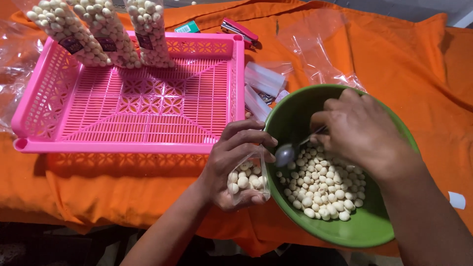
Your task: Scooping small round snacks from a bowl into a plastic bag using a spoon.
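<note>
Orange cloth (345,54), green bowl (364,231) at its near edge.
Your left hand (236,162) pinches a small bag (249,180) at the rim so your right hand's (359,130) curled fingers can work the spoon (288,152).

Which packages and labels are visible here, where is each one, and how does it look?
Three filled bags: leaning in the pink tray, clear tall plastic, pale round snacks, dark labels.
Small bag: in the left hand, clear, partly filled.
Empty bags: on the orange cloth, clear, flat.
Small box: behind the tray, green and white.
</note>
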